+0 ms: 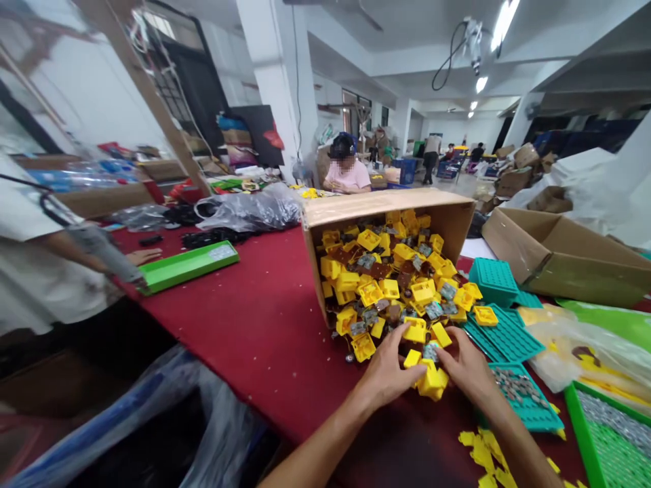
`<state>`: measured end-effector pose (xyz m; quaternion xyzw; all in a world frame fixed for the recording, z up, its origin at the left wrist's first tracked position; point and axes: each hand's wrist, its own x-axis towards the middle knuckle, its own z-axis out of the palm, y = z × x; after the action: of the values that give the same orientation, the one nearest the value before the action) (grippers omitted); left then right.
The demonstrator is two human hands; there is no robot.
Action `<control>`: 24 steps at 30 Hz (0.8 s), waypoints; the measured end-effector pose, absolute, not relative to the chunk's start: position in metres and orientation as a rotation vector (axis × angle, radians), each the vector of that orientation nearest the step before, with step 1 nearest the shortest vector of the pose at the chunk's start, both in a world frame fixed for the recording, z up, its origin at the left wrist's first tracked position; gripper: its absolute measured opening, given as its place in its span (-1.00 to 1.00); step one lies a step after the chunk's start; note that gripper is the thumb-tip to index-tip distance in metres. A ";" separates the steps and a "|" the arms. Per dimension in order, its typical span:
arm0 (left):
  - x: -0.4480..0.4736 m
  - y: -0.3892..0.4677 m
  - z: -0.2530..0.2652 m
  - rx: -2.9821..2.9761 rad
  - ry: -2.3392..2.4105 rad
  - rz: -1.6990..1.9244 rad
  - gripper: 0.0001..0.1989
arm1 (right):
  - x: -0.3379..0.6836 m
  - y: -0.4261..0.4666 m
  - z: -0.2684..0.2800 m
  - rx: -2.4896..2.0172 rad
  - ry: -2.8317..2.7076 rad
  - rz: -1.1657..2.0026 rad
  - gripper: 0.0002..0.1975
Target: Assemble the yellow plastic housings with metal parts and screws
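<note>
A cardboard box lies on its side on the red-covered table, its mouth towards me. Yellow plastic casings, mixed with grey metallic pieces and dark brown parts, spill out of it. At the front of the heap, my left hand curves its fingers and thumb round several casings. Opposite it, my right hand closes on the same cluster from the right. Between both thumbs sits a bunch of yellow casings with a grey piece among them. My palms and some fingertips are hidden.
Teal ridged trays lie right of the heap, one with small metal parts. Yellow pieces lie by my right forearm. Green trays stand at far right and left. A person stands left; another sits beyond the box.
</note>
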<state>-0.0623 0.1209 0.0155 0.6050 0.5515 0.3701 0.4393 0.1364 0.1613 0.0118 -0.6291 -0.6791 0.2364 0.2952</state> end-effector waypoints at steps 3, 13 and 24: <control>-0.065 0.114 0.014 1.518 1.410 0.923 -0.17 | 0.135 0.149 0.021 -1.743 -1.812 0.630 -0.61; -0.069 0.112 0.022 1.434 1.633 0.955 -0.20 | 0.142 0.152 0.058 -1.957 -1.836 0.874 -0.65; -0.076 0.089 0.039 1.652 1.662 1.126 -0.54 | 0.183 0.100 0.081 -1.791 -1.449 1.351 -0.59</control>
<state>-0.0765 0.0891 0.0389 0.6121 0.6160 0.4175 0.2675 0.1828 0.1002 0.0808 -0.6521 -0.5275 0.4920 0.2335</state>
